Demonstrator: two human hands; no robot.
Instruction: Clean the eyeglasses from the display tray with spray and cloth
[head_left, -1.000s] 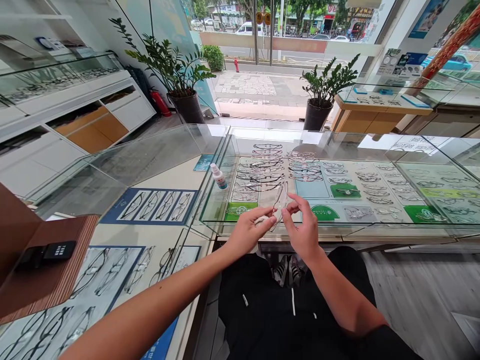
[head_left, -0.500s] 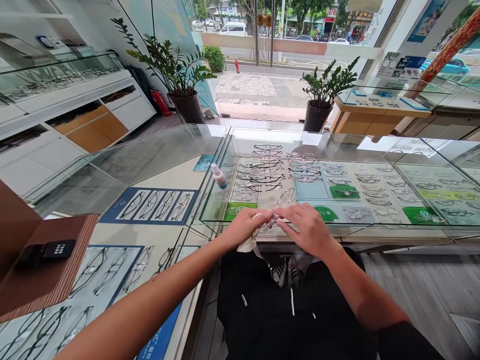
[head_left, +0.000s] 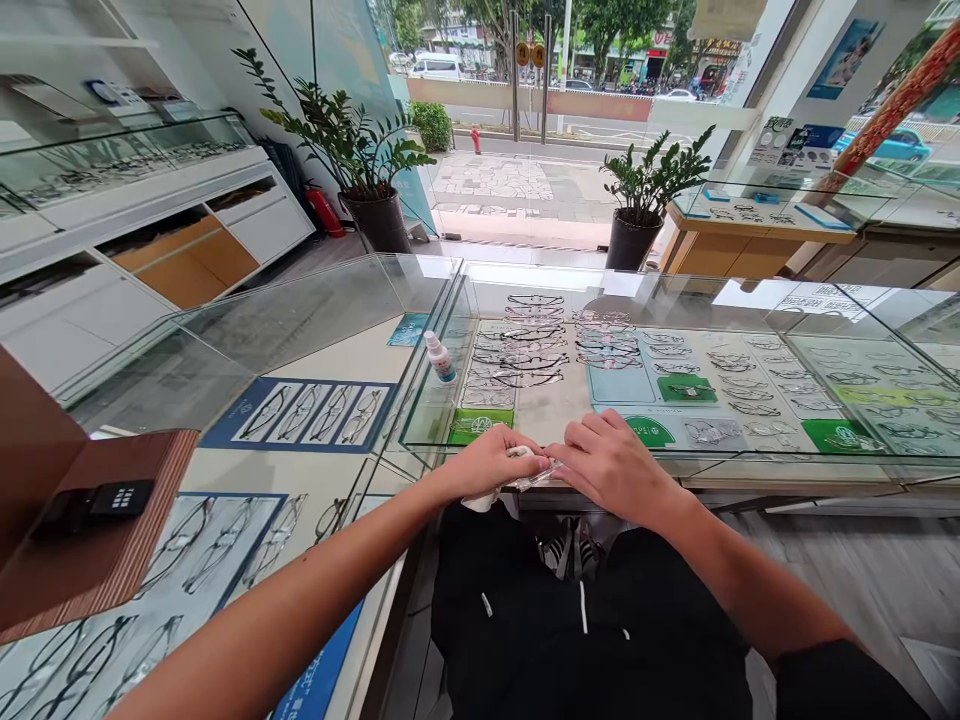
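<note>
— Glasses (head_left: 541, 472): where were they?
— Low at the near edge of the glass counter (head_left: 675, 300), pinched between both hands.
— And the hands?
— Close together. The left hand (head_left: 491, 462) gripped a white cloth (head_left: 480, 497) against the frame; the right hand (head_left: 611, 462) covered the other end, fingers curled.
— Anything nearby?
— A small spray bottle (head_left: 439, 357) stood well apart.
</note>
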